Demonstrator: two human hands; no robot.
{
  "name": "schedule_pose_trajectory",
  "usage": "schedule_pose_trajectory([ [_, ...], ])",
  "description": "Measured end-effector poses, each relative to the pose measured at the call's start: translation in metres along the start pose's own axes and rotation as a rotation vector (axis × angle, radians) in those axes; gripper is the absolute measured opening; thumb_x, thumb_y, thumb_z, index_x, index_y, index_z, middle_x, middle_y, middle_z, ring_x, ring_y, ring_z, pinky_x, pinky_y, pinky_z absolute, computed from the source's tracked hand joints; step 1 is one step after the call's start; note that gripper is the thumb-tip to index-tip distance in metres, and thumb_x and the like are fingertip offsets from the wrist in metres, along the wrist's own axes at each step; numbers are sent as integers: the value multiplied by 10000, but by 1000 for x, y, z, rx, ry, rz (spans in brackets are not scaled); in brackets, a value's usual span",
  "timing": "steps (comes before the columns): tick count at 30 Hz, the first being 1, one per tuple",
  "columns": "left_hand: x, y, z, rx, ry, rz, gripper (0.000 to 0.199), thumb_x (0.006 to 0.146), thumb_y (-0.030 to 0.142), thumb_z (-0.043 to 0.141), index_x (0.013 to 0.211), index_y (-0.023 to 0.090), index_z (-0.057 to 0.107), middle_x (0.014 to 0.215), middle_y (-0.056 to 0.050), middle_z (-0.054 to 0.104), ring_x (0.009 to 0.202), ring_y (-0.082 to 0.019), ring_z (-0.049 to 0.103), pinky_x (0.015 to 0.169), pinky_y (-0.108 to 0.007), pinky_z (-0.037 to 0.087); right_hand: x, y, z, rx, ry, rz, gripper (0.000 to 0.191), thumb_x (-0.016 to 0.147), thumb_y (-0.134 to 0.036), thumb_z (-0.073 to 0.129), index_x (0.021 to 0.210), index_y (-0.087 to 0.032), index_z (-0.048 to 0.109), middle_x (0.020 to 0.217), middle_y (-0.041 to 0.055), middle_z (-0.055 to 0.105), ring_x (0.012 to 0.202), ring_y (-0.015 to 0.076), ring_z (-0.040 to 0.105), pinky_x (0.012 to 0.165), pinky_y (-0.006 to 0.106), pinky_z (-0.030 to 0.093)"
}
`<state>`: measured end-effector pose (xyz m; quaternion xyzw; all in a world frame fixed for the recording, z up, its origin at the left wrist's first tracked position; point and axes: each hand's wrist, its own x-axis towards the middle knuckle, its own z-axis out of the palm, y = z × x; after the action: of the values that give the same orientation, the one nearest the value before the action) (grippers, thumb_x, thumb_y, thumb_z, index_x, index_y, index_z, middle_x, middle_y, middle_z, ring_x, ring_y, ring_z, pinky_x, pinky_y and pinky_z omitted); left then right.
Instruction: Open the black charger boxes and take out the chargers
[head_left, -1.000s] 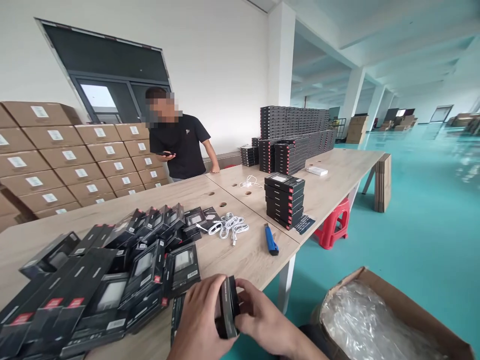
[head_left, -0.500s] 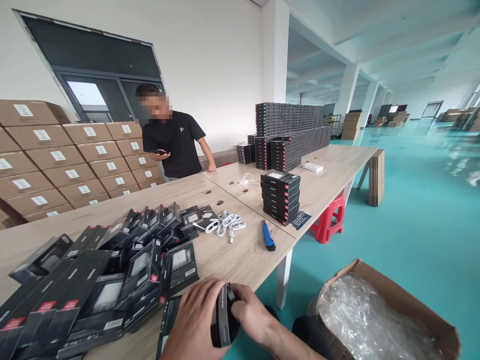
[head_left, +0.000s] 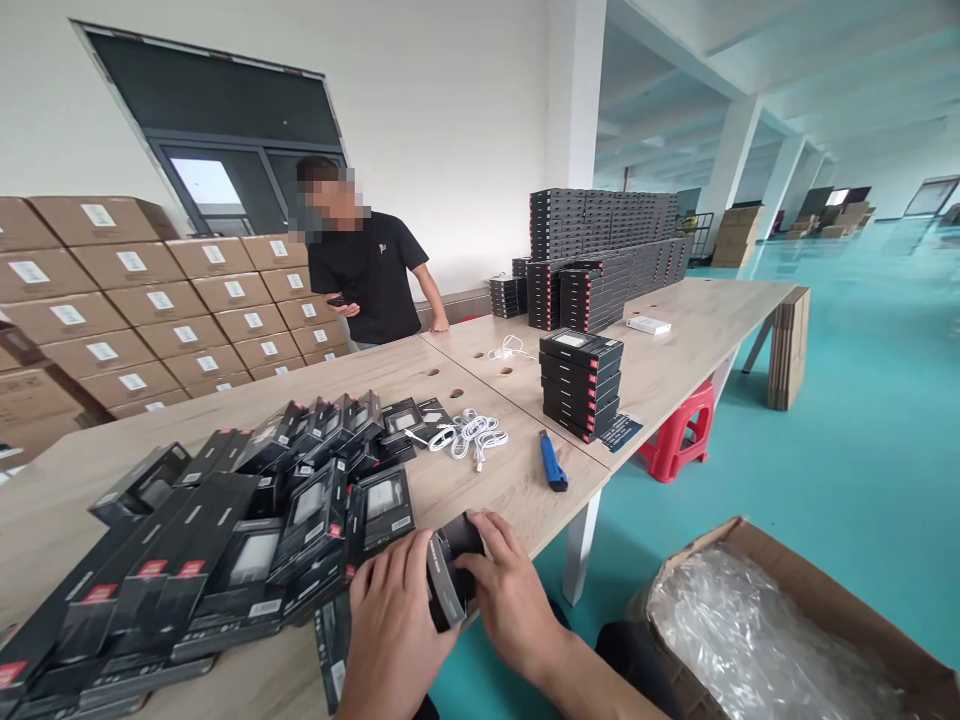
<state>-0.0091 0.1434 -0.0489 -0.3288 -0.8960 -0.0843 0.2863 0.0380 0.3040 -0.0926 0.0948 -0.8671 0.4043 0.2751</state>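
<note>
Just off the table's near edge, my left hand [head_left: 396, 620] is wrapped around a small black retail box [head_left: 447, 588], gripping it from the left side. My right hand [head_left: 514, 600] grips the same box at its right end, with the fingers over the top edge and the thumb near a dark flap or opening. What lies inside the box cannot be made out. Left of my hands lies a heap of black boxes [head_left: 251, 560] with clear windows, some showing a white device. One more black box [head_left: 330, 640] lies partly behind my left hand.
A blue utility knife [head_left: 553, 462] and coiled white cables [head_left: 476, 436] lie on the wooden table [head_left: 510, 510]. Beyond stand a short stack of black boxes [head_left: 577, 385] and a long wall of them [head_left: 600, 225]. A carton of clear plastic [head_left: 750, 630] sits lower right. A person [head_left: 367, 280] stands across the table.
The view has swung slightly left, so things appear shifted right. My right hand's fingers have moved up over the box's top edge, and the box's end looks more opened up toward me.
</note>
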Motion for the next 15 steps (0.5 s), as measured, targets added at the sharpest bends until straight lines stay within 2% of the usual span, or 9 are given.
schedule_pose_trajectory([
  [2, 2, 1, 0, 13, -11, -3, 643, 715, 248, 690, 1311, 167, 464, 1257, -167, 674, 1146, -349, 622, 969, -473, 369, 4, -7, 7, 112, -61, 172, 385, 894, -77, 481, 1172, -221, 705, 1636, 99, 292, 1536, 350, 174, 1214, 594, 279],
  [4, 3, -1, -1, -4, -49, -25, 649, 731, 298, 677, 1329, 160, 465, 1287, -175, 661, 1171, -349, 609, 979, -478, 367, 11, -12, 12, 315, -96, 361, 254, 932, -177, 507, 1065, -200, 723, 1617, 108, 304, 1550, 337, 119, 1232, 569, 234],
  [6, 2, -7, -4, -32, -139, -77, 675, 754, 388, 657, 1359, 160, 464, 1325, -176, 646, 1211, -351, 591, 999, -484, 367, 19, -10, 11, 530, -88, 503, 103, 867, -282, 655, 859, -189, 698, 1507, 117, 425, 1518, 335, 215, 1211, 503, 288],
  [8, 0, -18, -10, -43, -284, -166, 751, 724, 399, 651, 1405, 151, 453, 1381, -174, 619, 1279, -356, 553, 1042, -494, 358, 27, 0, 7, 733, -25, 598, 249, 677, -324, 825, 745, -192, 624, 1372, 100, 524, 1391, 332, 414, 1126, 431, 402],
  [10, -5, -32, -17, -27, -442, -265, 858, 662, 365, 655, 1456, 131, 431, 1453, -176, 569, 1351, -367, 499, 1088, -501, 342, 35, 15, -1, 879, 40, 678, 367, 566, -350, 873, 724, -199, 579, 1193, 79, 619, 1164, 293, 581, 967, 382, 507],
  [13, -15, -56, -26, 3, -623, -360, 989, 599, 364, 658, 1518, 110, 395, 1544, -178, 478, 1424, -389, 419, 1143, -511, 310, 45, 41, -14, 986, 45, 791, 350, 635, -431, 818, 759, -205, 581, 861, 37, 663, 824, 220, 642, 670, 321, 549],
  [15, -24, -70, -28, 8, -693, -389, 1047, 579, 378, 669, 1547, 116, 368, 1558, -170, 461, 1440, -391, 396, 1167, -510, 292, 50, 54, -20, 1027, 44, 826, 348, 652, -440, 806, 780, -206, 582, 781, 20, 649, 738, 199, 636, 558, 286, 529],
])
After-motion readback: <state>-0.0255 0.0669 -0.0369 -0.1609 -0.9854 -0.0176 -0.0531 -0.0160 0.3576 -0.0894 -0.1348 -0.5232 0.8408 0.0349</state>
